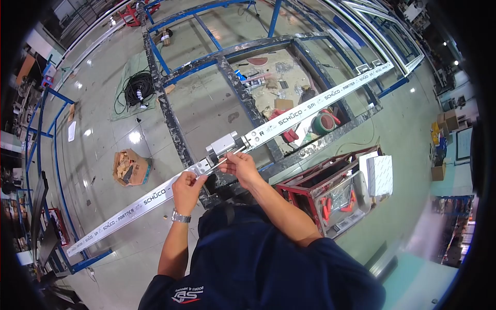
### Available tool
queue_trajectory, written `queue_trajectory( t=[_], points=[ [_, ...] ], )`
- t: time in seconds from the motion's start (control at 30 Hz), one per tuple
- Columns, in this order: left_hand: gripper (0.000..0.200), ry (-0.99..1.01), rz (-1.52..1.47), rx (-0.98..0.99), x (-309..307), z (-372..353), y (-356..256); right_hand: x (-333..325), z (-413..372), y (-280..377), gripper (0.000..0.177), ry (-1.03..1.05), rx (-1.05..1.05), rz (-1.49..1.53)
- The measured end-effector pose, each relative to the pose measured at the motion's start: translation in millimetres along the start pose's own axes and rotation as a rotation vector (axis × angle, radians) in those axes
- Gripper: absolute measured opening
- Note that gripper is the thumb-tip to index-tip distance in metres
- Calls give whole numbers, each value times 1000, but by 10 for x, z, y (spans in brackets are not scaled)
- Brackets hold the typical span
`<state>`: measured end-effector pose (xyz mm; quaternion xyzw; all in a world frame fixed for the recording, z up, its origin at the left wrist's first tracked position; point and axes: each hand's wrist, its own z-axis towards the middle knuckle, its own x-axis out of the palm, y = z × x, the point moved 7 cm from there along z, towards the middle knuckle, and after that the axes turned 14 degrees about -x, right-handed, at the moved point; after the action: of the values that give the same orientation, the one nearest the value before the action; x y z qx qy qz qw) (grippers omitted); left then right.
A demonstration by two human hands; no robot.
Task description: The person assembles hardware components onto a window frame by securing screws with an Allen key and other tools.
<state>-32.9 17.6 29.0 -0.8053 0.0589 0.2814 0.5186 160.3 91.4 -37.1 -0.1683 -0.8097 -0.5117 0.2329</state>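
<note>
A long aluminium profile, covered in white film printed SCHÜCO, lies diagonally across the black frame. Mounted midway along it is a grey metal hinge with a rounded body. My right hand pinches a thin metal rod just in front of the hinge; the rod slants down toward my left thumb. With its fingers curled, my left hand grips the profile's near edge left of the hinge. A metal watch sits on that wrist.
A red tool crate with red-handled tools stands right of my body. Inside the frame's bay lie a green tape roll and loose parts. On the floor at left are an open cardboard box and a coiled black cable. Blue steel racks stand around.
</note>
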Motion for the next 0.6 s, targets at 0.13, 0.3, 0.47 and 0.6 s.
queue_trajectory(
  t=[0.13,0.3,0.47,0.6],
  points=[
    [15,303,-422,-442,150,43,213,26,-23,6,21,25,2,121],
    [15,-69,39,258,-5,-90,-302,25,-45,6,21,-21,11,98],
    [17,18,-27,221,11,-110,-224,-26,8,-27,21,-10,-5,10],
    [17,409,-353,-369,171,0,238,44,-34,42,19,-4,-14,125]
  ],
)
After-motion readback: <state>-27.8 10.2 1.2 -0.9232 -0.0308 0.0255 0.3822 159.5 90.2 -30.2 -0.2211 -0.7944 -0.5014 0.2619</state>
